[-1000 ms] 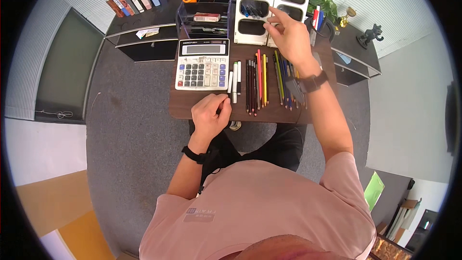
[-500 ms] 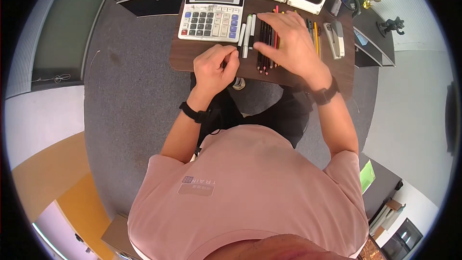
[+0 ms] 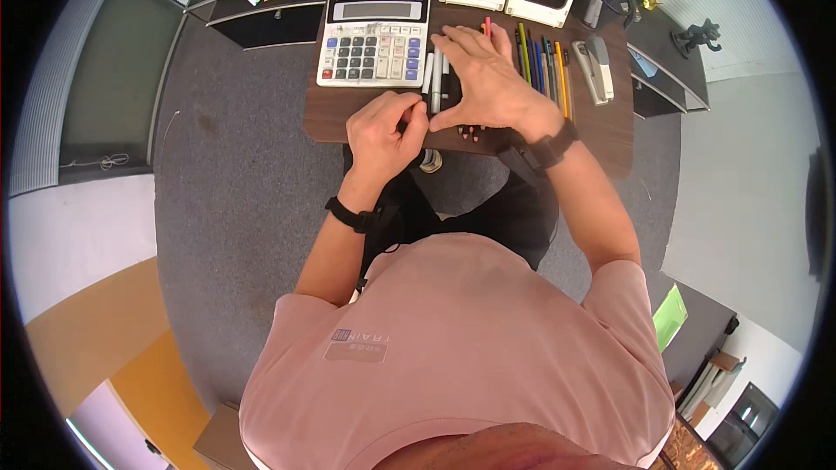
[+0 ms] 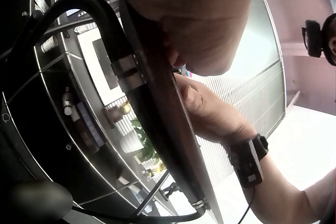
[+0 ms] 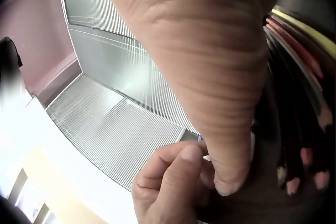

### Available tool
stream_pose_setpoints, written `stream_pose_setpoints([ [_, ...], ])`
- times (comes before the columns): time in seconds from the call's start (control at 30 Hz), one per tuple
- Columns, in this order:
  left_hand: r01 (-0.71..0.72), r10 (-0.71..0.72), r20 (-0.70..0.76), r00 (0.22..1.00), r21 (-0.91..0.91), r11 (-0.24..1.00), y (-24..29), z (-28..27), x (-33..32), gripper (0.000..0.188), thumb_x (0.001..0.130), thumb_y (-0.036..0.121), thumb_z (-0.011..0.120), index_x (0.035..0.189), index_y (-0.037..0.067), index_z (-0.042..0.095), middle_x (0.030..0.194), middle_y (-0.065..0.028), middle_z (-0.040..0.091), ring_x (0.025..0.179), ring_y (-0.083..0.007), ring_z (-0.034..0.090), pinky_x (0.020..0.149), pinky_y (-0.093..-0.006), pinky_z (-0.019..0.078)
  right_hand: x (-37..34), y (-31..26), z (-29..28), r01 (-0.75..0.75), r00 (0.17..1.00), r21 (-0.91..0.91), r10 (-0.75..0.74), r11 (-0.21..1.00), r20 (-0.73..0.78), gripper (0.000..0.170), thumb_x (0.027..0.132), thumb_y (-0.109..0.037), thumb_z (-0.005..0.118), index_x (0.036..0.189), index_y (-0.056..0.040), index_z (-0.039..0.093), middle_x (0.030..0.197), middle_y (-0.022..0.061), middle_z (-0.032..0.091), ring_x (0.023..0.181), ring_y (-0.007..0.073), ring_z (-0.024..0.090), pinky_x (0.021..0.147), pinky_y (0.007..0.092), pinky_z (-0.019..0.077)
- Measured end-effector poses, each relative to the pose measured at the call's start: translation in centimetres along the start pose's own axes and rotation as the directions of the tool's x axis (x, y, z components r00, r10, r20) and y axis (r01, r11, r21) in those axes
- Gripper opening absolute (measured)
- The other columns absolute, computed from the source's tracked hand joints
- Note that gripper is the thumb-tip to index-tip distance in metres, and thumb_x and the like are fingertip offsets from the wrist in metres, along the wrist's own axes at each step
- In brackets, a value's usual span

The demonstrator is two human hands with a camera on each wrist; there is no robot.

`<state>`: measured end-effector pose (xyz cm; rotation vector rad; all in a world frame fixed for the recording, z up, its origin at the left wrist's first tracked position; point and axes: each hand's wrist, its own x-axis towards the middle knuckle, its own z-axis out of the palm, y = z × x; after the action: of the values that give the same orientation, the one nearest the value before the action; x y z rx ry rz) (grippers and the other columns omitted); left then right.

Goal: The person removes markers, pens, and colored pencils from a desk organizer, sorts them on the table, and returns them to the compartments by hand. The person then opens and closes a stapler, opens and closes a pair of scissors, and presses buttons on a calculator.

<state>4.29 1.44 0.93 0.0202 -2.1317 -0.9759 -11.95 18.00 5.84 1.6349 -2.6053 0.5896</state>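
Observation:
My right hand [image 3: 492, 87] spreads over the dark pencils [image 5: 281, 145], hiding most of them in the head view. Its fingertips lie by the upper ends of several markers [image 3: 437, 78], its straight thumb at their lower ends. Beside them my left hand [image 3: 381, 130] rests at the desk's front edge, fingers loosely curled, nothing visible in its grasp. Its fingertips are right by the markers' lower ends. In the right wrist view the right thumb [image 5: 226, 161] points down close to the left fingers [image 5: 181, 171]. A second row of coloured pencils [image 3: 562, 78] lies right of the right hand.
A white calculator [image 3: 373, 52] lies left of the markers. White organizer bins [image 3: 533, 13] stand at the back. At the right are a stapler [image 3: 596, 70] and a dark pen cup [image 3: 616, 17]. The wooden desk [image 3: 331, 113] ends just before the torso.
My right hand has come down from the organizer bins to the pencils, then left toward the markers. My left hand stays at the desk edge. The head view has tilted lower.

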Motion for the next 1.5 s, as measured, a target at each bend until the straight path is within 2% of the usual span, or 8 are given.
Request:
stream_pose_setpoints([
  [0.07, 0.002, -0.002, 0.005, 1.0, -0.009, 1.0, 0.1, 0.1, 0.0, 0.006, 0.098, 0.004, 0.084, 0.103, 0.001, 0.083, 0.078, -0.0071, 0.071, 0.06, -0.0186, 0.062, 0.057, -0.0334, 0.0486, 0.0, -0.1, 0.3, 0.011, 1.0, 0.006, -0.011, 1.0, -0.005, 0.127, 0.064, -0.058, 0.105, 0.164, 0.0034, 0.058, 0.167, 0.0292, 0.057, 0.164, 0.0434, 0.046, 0.14, 0.0723, 0.014],
  [0.2, 0.003, -0.003, 0.018, 1.0, 0.003, 1.0, 0.1, 0.0, 0.0, 0.005, 0.099, 0.004, 0.083, 0.103, 0.002, 0.083, 0.077, -0.0069, 0.07, 0.06, -0.0186, 0.062, 0.057, -0.0338, 0.0482, 0.0, -0.2, 0.0, 0.004, 1.0, 0.023, -0.004, 1.0, 0.013, 0.122, 0.065, -0.055, 0.104, 0.162, 0.0023, 0.06, 0.162, 0.0265, 0.061, 0.158, 0.0415, 0.052, 0.14, 0.0726, 0.0138],
  [0.43, -0.006, 0.006, 0.023, 1.0, 0.009, 1.0, 0.0, 0.1, 0.0, 0.006, 0.099, 0.004, 0.083, 0.104, 0.001, 0.082, 0.078, -0.0075, 0.07, 0.061, -0.0188, 0.063, 0.058, -0.0335, 0.0485, 0.5, 0.2, 0.3, 0.043, 0.999, 0.055, -0.043, 0.998, 0.004, 0.124, 0.066, -0.055, 0.104, 0.167, -0.0035, 0.057, 0.165, 0.0217, 0.061, 0.159, 0.041, 0.052, 0.14, 0.0733, 0.0136],
  [0.73, -0.001, 0.0, 0.031, 1.0, 0.027, 1.0, 0.0, 0.0, -0.1, 0.006, 0.1, 0.004, 0.083, 0.105, 0.001, 0.082, 0.079, -0.0085, 0.07, 0.062, -0.0198, 0.065, 0.059, -0.0341, 0.0498, 0.7, 0.2, -0.1, 0.031, 0.998, 0.065, -0.034, 0.997, 0.047, 0.121, 0.067, -0.054, 0.103, 0.167, -0.0035, 0.057, 0.165, 0.017, 0.063, 0.159, 0.0363, 0.054, 0.14, 0.0737, 0.0153],
  [1.0, -0.013, 0.013, 0.025, 1.0, 0.012, 1.0, 0.1, 0.0, 0.0, 0.006, 0.1, 0.005, 0.083, 0.104, 0.001, 0.082, 0.079, -0.0082, 0.071, 0.062, -0.0197, 0.065, 0.058, -0.0344, 0.0503, 0.0, 0.1, 0.2, 0.053, 0.999, 0.041, -0.053, 0.998, 0.01, 0.116, 0.07, -0.053, 0.101, 0.163, 0.0011, 0.06, 0.163, 0.0196, 0.064, 0.156, 0.0373, 0.056, 0.142, 0.0689, 0.0168],
  [1.17, -0.003, 0.003, 0.025, 1.0, 0.02, 1.0, 0.0, 0.1, 0.0, 0.007, 0.1, 0.005, 0.083, 0.106, 0.001, 0.082, 0.08, -0.0078, 0.072, 0.062, -0.0192, 0.066, 0.059, -0.0337, 0.051, -0.9, -0.5, 0.5, 0.04, 0.999, 0.047, -0.039, 0.998, -0.033, 0.114, 0.073, -0.052, 0.1, 0.164, 0.0022, 0.058, 0.164, 0.0265, 0.061, 0.156, 0.04, 0.057, 0.142, 0.0679, 0.0174],
  [1.43, 0.026, -0.025, -0.012, 1.0, 0.055, 0.998, -0.1, 0.4, -0.2, 0.01, 0.099, 0.005, 0.084, 0.108, 0.001, 0.083, 0.09, -0.0092, 0.076, 0.065, -0.0192, 0.069, 0.06, -0.0329, 0.0538, -1.6, -0.7, 0.1, 0.026, 0.999, 0.067, -0.025, 0.997, -0.025, 0.118, 0.069, -0.049, 0.104, 0.165, 0.0026, 0.056, 0.166, 0.0291, 0.059, 0.156, 0.042, 0.056, 0.142, 0.0673, 0.0181],
  [1.5, 0.042, -0.036, -0.046, 0.998, 0.116, 0.992, 0.0, 0.7, -0.2, 0.011, 0.093, 0.006, 0.085, 0.104, 0.003, 0.084, 0.095, -0.0106, 0.08, 0.082, -0.0314, 0.077, 0.074, -0.0402, 0.0625, -1.6, -0.7, 0.1, 0.026, 0.999, 0.07, -0.024, 0.997, -0.029, 0.119, 0.069, -0.048, 0.104, 0.165, 0.0026, 0.056, 0.166, 0.0289, 0.06, 0.156, 0.0421, 0.056, 0.142, 0.0673, 0.0181],
])
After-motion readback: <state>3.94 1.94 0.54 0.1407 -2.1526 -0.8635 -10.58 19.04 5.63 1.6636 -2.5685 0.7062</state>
